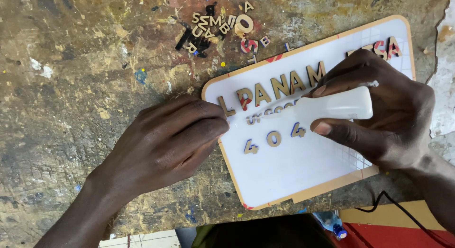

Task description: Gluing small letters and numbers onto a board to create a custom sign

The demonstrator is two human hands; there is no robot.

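A white rectangular board with an orange-tan border (284,172) lies tilted on a worn wooden workbench (71,87). Small wooden cut-out letters and digits (272,89) are laid in rows on it. My left hand (166,144) rests at the board's left edge, fingertips pressing on the first letters of the top row. My right hand (379,110) grips a white squeeze bottle (339,106) lying nearly flat, its thin nozzle pointing left at the small middle row of letters. Part of the top row is hidden under my right hand.
A loose pile of tan and black cut-out letters (220,27) lies on the bench above the board. A black cable (403,210) runs off the bench's lower right edge. Below the bench are a blue-capped bottle (332,222) and a red surface (393,236).
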